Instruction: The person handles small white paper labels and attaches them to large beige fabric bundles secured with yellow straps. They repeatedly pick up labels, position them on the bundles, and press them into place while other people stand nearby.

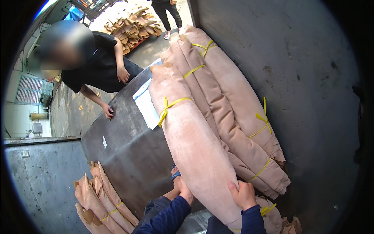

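Note:
A long roll of pale tan leather [198,152], tied with yellow strap, lies slantwise in front of me. My left hand [186,192] grips its left side near the close end, the fingertips hidden beneath it. On the opposite side, my right hand [242,195] is closed on the leather with the thumb on top. More tied leather rolls [230,87] lie alongside to the right, against the grey metal wall. White paper sheets [147,104] rest beside the held roll's far part, on the dark metal floor [120,144].
A person in a black shirt [97,64] leans at the left edge, one hand [107,111] on the metal. Smaller tied rolls [105,199] stand lower left. Beyond are a pile of leather [134,27] and another person's legs [167,15]. My sandalled foot [176,174] is beside the roll.

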Demonstrator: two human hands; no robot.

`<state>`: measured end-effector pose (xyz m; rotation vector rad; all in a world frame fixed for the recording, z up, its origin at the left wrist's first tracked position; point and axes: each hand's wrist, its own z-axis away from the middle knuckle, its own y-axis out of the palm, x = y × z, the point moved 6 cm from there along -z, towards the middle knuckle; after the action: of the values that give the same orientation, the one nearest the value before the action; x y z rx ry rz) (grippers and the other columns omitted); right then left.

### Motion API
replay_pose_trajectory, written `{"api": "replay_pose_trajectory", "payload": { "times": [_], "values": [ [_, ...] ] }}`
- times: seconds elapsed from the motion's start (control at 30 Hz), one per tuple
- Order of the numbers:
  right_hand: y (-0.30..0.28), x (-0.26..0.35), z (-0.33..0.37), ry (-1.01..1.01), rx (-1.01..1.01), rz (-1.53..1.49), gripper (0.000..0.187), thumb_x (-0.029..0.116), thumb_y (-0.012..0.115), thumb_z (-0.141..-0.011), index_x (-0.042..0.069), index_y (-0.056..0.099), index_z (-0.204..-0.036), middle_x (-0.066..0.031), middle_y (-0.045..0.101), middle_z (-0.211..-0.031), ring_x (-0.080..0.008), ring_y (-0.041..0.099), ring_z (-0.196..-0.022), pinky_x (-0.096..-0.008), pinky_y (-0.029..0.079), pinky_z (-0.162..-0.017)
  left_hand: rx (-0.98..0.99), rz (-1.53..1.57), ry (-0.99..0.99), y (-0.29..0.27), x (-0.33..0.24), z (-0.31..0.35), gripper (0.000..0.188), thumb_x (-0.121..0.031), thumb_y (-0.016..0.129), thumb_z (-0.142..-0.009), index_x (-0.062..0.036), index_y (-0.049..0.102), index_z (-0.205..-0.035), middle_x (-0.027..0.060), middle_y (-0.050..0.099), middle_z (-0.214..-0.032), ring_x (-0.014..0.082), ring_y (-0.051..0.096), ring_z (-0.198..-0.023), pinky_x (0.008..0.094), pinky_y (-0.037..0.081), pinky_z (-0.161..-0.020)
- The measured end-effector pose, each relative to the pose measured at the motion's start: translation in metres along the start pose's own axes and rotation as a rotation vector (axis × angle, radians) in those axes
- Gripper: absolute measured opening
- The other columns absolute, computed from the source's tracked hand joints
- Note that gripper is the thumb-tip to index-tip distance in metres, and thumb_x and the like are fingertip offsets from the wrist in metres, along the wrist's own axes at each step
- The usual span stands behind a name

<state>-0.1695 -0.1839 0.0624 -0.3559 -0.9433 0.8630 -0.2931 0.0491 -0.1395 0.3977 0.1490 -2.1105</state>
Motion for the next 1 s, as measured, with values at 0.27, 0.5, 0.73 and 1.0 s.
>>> {"api": "replay_pose_trajectory", "payload": {
  "times": [0.27,0.5,0.73,1.0],
  "values": [
    [-0.027,0.122,0.141,0.121,0.180,-0.130,0.042,0.036,0.066,-0.083,-0.005,0.066,-0.081,-0.0275,0.062,-0.071,-0.0437,0.063,-0.070,-0.0496,0.049,-0.060,-0.486,-0.155,-0.054,-0.096,-0.073,0.196,0.022,-0.014,0.048,-0.086,0.0033,0.060,-0.080,0.0135,0.064,-0.085,0.0242,0.060,-0.072,0.0371,0.047,-0.065],
    [-0.044,0.102,0.179,0.138,0.118,-0.088,0.045,0.037,0.063,-0.086,-0.003,0.058,-0.067,-0.0270,0.056,-0.062,-0.0459,0.058,-0.061,-0.0501,0.043,-0.054,-0.412,-0.324,0.039,-0.110,-0.047,0.217,0.017,-0.009,0.042,-0.088,0.0016,0.055,-0.083,0.0136,0.063,-0.088,0.0227,0.060,-0.070,0.0352,0.048,-0.062],
    [-0.004,-0.037,0.187,0.364,0.114,-0.111,0.044,0.040,0.052,-0.092,-0.001,0.064,-0.083,-0.0252,0.063,-0.078,-0.0430,0.062,-0.077,-0.0491,0.048,-0.068,-0.169,-0.302,0.284,-0.075,-0.077,0.202,0.023,-0.013,0.031,-0.099,-0.0008,0.050,-0.104,0.0132,0.064,-0.087,0.0226,0.067,-0.066,0.0286,0.055,-0.056],
    [0.068,-0.185,0.180,0.585,0.206,0.094,0.031,0.028,0.067,-0.086,-0.001,0.065,-0.096,-0.0169,0.069,-0.090,-0.0316,0.067,-0.083,-0.0393,0.052,-0.078,0.582,-0.426,0.449,0.102,-0.142,0.211,0.018,-0.010,0.051,-0.096,0.0048,0.060,-0.100,0.0102,0.066,-0.085,0.0155,0.066,-0.069,0.0262,0.055,-0.065]
  ]
}}
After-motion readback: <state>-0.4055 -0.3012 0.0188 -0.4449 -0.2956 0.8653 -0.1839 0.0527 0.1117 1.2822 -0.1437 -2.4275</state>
